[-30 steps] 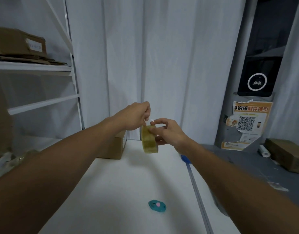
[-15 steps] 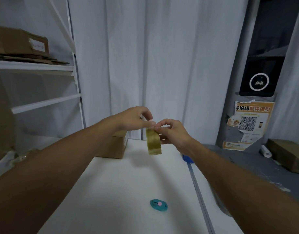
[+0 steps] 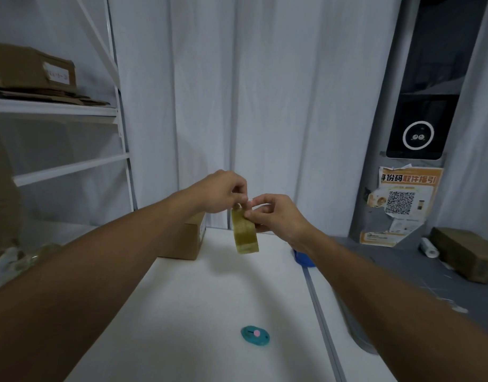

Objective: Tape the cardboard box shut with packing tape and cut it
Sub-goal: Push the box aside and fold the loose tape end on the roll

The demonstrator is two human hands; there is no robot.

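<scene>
A yellowish roll of packing tape [image 3: 245,235] hangs edge-on in the air above the white table [image 3: 198,304]. My right hand [image 3: 278,216] holds the roll from its right side. My left hand [image 3: 223,193] pinches at the top of the roll with thumb and fingertips. A small cardboard box [image 3: 186,238] stands on the table at the back left, partly hidden behind my left forearm. A small teal cutter with a pink button [image 3: 255,335] lies on the table near me, apart from both hands.
A white shelf rack [image 3: 72,111] with cardboard boxes stands at the left. White curtains hang behind the table. A blue object [image 3: 302,257] peeks from under my right wrist. To the right lies a grey surface with a brown box [image 3: 469,252] and a poster.
My left hand's fingertips have come down onto the top of the roll. The roll has tilted slightly and stays held in the air; the view has shifted a little.
</scene>
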